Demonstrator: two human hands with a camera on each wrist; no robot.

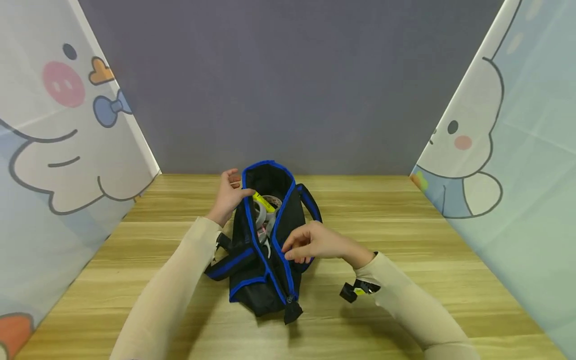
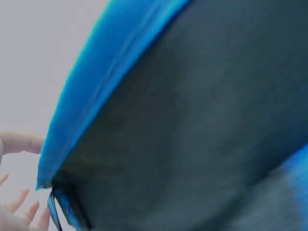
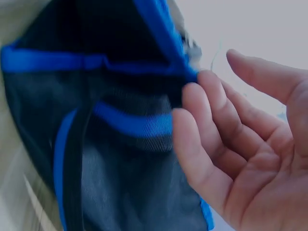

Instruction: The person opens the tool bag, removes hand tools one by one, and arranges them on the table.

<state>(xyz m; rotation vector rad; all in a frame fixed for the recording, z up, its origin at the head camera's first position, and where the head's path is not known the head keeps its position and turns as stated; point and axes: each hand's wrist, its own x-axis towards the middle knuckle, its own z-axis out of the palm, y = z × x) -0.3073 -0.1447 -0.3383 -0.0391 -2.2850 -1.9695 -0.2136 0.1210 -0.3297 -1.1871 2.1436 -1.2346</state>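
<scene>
A black tool bag (image 1: 256, 300) with blue trim lies on the table, its top unzipped and gaping. Inside are a roll of tape (image 1: 260, 214), a yellow item (image 1: 264, 202) and other things too small to tell. At the bag's far left rim is my left hand (image 1: 228, 197), its thumb across the blue edge and its other fingers spread outside. My right hand (image 1: 317, 242) is at the right rim with loosely bent fingers, fingertips at the blue trim (image 3: 180, 57). Nothing is visibly held in it. The left wrist view is mostly filled by the bag's dark fabric (image 2: 183, 115).
The bag's carry straps hang out on both sides, one strap (image 1: 231, 264) at left and another strap (image 1: 310, 202) at right. A zipper end (image 1: 293, 311) points toward me. The wood-grain table (image 1: 382, 215) meets a grey back panel (image 1: 288, 90) and cartoon-printed side panels (image 1: 517, 150).
</scene>
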